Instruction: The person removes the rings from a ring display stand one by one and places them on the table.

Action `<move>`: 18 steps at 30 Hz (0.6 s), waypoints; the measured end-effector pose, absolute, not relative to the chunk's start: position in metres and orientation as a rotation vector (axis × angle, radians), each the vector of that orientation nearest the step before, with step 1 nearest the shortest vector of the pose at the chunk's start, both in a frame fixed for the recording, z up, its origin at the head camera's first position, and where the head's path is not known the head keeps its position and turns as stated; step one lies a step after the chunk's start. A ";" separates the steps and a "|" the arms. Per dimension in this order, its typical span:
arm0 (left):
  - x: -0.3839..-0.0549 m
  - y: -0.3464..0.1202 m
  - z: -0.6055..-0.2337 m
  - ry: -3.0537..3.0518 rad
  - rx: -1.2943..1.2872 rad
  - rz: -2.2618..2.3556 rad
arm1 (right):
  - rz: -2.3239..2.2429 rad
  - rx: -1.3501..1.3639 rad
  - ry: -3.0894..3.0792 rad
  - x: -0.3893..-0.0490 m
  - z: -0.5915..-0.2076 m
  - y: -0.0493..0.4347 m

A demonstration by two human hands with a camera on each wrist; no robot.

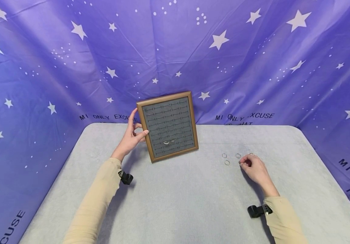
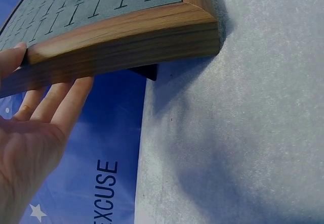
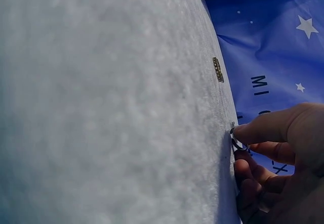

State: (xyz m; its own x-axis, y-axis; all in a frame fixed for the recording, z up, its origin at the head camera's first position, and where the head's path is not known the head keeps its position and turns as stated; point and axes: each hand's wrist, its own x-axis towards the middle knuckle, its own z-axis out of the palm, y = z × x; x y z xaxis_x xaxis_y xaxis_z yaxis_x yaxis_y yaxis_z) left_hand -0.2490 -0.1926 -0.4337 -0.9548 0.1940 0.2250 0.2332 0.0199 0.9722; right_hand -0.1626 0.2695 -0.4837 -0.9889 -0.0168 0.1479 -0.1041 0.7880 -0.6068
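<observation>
Head: starry curtain (image 1: 165, 44) behind board (image 1: 168, 119)

The left hand (image 1: 129, 136) grips while the right hand (image 1: 256, 170) pinches.

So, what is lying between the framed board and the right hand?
In the head view, three loose rings lie on the table between the framed board and the right hand.

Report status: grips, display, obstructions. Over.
Left grip holds ring display by its left edge. Right grip pinches a ring. Display tilted, two rings on its face. Loose rings on table between; nothing tall blocking.
</observation>
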 end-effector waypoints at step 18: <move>-0.249 -0.194 -0.431 -2.246 -0.454 -2.152 | 1.015 0.139 -2.840 -0.162 -0.485 0.272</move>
